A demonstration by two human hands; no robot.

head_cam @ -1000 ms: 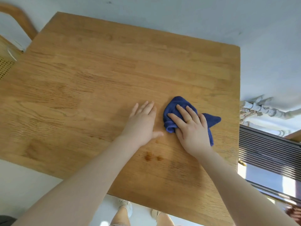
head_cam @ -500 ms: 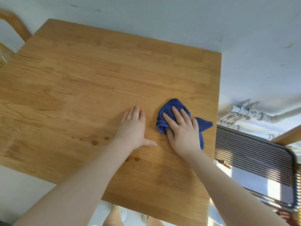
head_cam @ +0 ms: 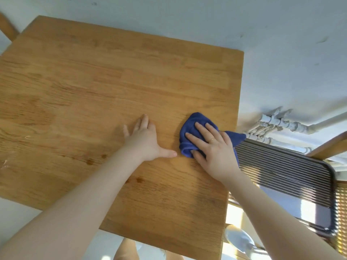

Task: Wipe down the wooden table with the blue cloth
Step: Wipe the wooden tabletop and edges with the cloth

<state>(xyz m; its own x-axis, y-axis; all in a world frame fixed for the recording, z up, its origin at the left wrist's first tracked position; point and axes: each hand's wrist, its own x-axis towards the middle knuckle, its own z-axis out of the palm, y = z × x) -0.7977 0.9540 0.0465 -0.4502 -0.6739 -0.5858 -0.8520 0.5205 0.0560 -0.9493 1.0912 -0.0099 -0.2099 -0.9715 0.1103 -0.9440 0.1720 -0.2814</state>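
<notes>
A square wooden table (head_cam: 105, 87) fills most of the head view. Near its right edge lies a bunched blue cloth (head_cam: 195, 120), one corner of it hanging past the edge. My right hand (head_cam: 212, 147) lies flat on the cloth with fingers spread and straight, pressing it onto the wood. My left hand (head_cam: 144, 139) rests palm down on the bare table just left of the cloth, fingers straight, thumb pointing toward the cloth. A few small dark spots (head_cam: 90, 161) mark the wood by my left forearm.
A ribbed metal radiator (head_cam: 281, 171) stands right of the table, with white pipes (head_cam: 277, 124) above it along the pale wall. A wooden chair back (head_cam: 7, 27) shows at the far left. My legs are below the table's near edge.
My right hand and the cloth have slid toward the table's right edge, so the cloth's corner now overhangs it. The left hand stayed flat beside it, and the view shifted right.
</notes>
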